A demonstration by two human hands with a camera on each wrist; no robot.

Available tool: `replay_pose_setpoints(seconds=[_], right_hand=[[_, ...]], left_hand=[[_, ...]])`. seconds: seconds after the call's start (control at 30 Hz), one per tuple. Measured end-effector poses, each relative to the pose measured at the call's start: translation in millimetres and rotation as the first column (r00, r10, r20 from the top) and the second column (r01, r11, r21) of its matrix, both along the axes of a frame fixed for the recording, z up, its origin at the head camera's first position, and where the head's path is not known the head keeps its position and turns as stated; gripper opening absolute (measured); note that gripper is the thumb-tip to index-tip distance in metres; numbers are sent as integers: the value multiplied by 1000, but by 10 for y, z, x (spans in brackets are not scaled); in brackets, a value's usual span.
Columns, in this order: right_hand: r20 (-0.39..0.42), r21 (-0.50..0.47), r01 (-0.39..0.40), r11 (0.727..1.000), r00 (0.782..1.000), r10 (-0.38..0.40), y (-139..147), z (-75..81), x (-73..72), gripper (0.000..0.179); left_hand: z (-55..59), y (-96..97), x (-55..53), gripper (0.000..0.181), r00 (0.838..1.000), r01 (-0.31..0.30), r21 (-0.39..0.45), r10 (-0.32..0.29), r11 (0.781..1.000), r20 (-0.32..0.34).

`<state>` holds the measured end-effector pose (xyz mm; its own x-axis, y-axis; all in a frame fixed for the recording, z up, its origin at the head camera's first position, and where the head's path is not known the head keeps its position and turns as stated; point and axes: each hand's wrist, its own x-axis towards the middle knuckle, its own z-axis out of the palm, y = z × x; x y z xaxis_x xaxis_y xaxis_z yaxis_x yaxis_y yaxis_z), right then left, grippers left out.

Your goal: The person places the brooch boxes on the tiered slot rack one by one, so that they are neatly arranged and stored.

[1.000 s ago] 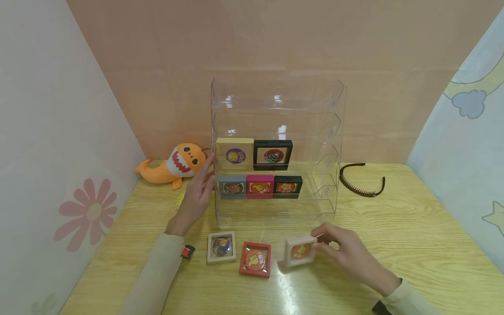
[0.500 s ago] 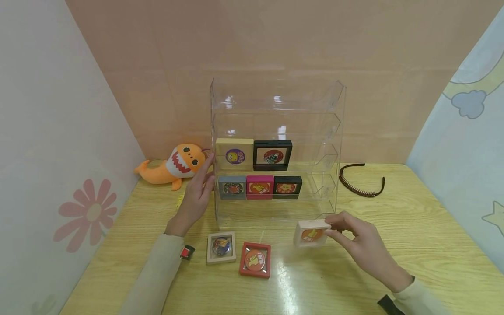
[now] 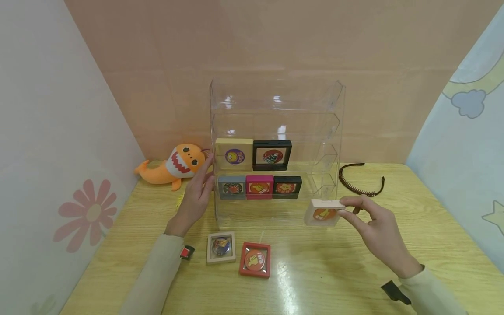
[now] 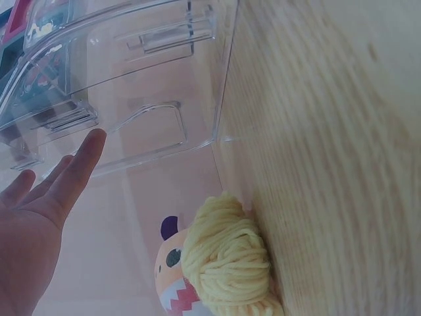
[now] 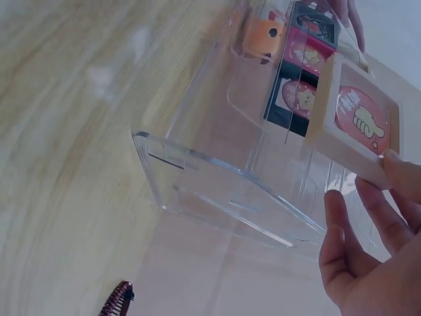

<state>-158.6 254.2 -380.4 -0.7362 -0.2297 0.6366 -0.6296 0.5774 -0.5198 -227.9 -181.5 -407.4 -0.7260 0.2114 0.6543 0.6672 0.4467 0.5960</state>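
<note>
A clear acrylic tiered rack (image 3: 330,153) stands mid-table. My left hand (image 3: 194,192) rests its straight fingers against the rack's left side. My right hand (image 3: 378,227) pinches a pale square display frame (image 3: 323,213) by its right edge, thumb in front. The frame is upright before the rack's lower right, its thumbs-up badge (image 5: 362,118) facing out. On one tier sit a cream frame (image 3: 234,154) and a black frame (image 3: 272,155). Below them stand a grey frame (image 3: 232,188), a pink frame (image 3: 259,187) and a smaller black frame (image 3: 287,188).
A beige frame (image 3: 221,247) and a red frame (image 3: 255,260) lie on the table in front. Left of the rack are an orange shark plush (image 3: 181,164) and a yellow yarn ball (image 4: 227,257). A brown headband (image 3: 356,189) lies to the right.
My right hand has lifted the pale frame and carried it right and toward the rack's lower right. The left hand has stayed at the rack's side.
</note>
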Motion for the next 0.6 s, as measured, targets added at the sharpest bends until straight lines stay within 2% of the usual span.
replay_pose_setpoints(seconds=[0.17,0.33,0.6], right_hand=[[-3,-8,31,999,999,-31,39,59,-105,36],[-17,-61,72,996,997,-73,54,119,-210,36],[-54,-87,84,993,995,-89,56,173,-370,36]], left_hand=[[-7,-3,3,60,1000,-2,1,2,1000,-2],[-8,-3,-6,60,1000,7,10,-7,1000,-9],[2,3,-6,60,1000,6,5,-5,1000,-13]])
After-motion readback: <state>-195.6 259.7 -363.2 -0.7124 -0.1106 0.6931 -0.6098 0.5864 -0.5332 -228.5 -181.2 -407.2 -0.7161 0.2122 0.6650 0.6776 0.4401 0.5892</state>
